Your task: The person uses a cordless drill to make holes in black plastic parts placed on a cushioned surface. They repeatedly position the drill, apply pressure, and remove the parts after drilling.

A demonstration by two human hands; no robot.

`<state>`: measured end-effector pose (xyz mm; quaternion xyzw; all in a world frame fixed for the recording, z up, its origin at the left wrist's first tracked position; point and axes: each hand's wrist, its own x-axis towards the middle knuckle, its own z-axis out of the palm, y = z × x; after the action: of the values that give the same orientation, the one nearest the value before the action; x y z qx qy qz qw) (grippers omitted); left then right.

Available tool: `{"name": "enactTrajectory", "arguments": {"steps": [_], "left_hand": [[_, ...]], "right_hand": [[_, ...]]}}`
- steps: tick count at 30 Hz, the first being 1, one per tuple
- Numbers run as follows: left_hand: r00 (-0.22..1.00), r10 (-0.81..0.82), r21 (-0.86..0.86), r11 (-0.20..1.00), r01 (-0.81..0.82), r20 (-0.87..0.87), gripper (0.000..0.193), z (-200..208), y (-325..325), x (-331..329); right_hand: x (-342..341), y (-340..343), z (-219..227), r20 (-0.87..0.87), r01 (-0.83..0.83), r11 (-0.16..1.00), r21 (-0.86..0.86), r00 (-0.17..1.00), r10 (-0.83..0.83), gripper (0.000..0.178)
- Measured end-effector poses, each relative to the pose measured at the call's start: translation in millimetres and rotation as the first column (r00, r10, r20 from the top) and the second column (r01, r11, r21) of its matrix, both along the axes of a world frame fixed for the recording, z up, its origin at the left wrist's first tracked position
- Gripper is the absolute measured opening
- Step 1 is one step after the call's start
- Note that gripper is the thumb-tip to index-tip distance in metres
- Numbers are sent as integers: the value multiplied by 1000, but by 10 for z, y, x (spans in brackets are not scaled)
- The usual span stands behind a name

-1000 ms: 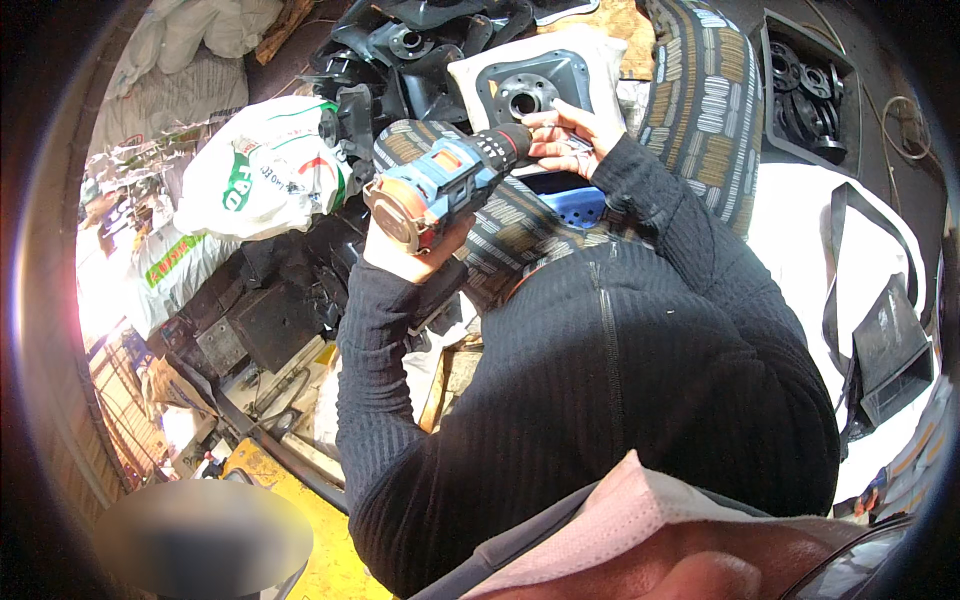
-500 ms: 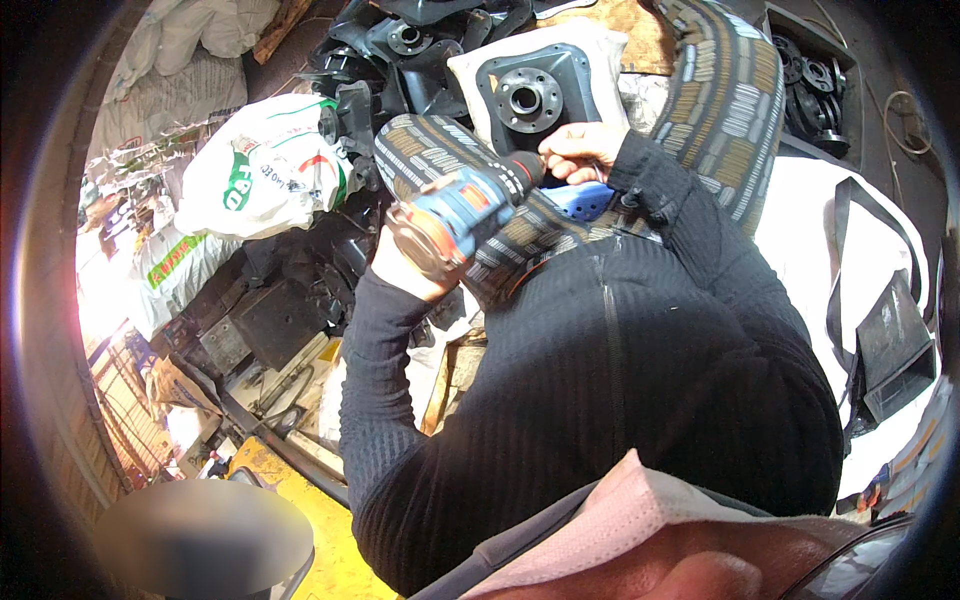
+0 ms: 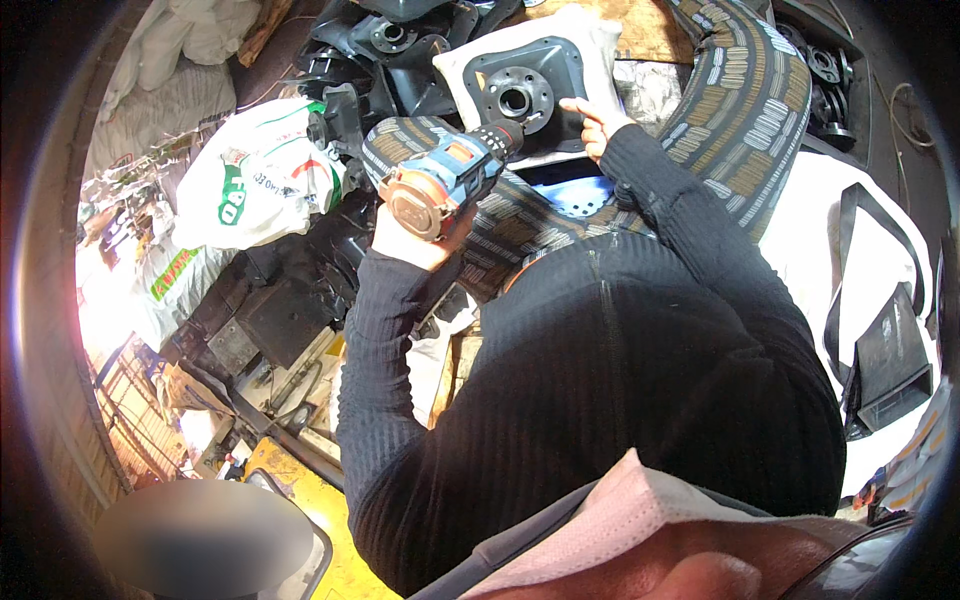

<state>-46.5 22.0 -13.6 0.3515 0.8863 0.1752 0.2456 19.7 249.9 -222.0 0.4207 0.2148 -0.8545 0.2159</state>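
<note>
A blue and orange cordless drill [image 3: 440, 180] is in my left hand [image 3: 415, 245], my fingers wrapped round its grip. Its black chuck [image 3: 500, 137] points up and right, with the bit's tip at the lower edge of a round flange [image 3: 540, 98] with holes. This flange sits in the middle of a dark square metal part [image 3: 575, 70] lying on a white padded sheet [image 3: 605, 40] before me. My right hand [image 3: 597, 125] is at the flange's right side, index finger stretched toward its rim; whether it touches cannot be made out. Nothing shows in that hand.
My patterned trouser legs [image 3: 745, 110] flank the metal part, with a blue clog with holes [image 3: 580, 197] below it. Similar dark metal parts [image 3: 395, 40] pile up at the far left. White printed bags [image 3: 260, 170] lie left; a white sack [image 3: 800, 220] lies right. A crate of parts [image 3: 850, 60] stands far right.
My right hand has left the drill's chuck and moved up to the flange, its fingers loosening. The drill has tilted upward, bringing its bit to the flange.
</note>
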Motion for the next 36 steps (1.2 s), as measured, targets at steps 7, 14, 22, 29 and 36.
{"name": "enactTrajectory", "arguments": {"steps": [7,14,22,29,36], "left_hand": [[995,25,-236,972,-3,92,41,-183,149,-137],[941,254,-450,883,-133,222,42,-174,277,-238],[951,179,-444,895,-50,254,52,-308,255,-268],[709,465,-207,882,-423,530,49,-286,584,-245],[980,158,-617,786,-50,121,50,-266,536,-290]], "right_hand": [[-252,-177,-491,-267,17,806,592,947,176,28],[-281,-132,-265,-176,-138,690,711,915,364,35],[-278,-169,-348,-210,-105,755,647,928,308,33],[-250,-157,-310,-178,-129,798,589,942,284,29],[-292,-106,-188,-134,-174,773,609,939,317,27]]}}
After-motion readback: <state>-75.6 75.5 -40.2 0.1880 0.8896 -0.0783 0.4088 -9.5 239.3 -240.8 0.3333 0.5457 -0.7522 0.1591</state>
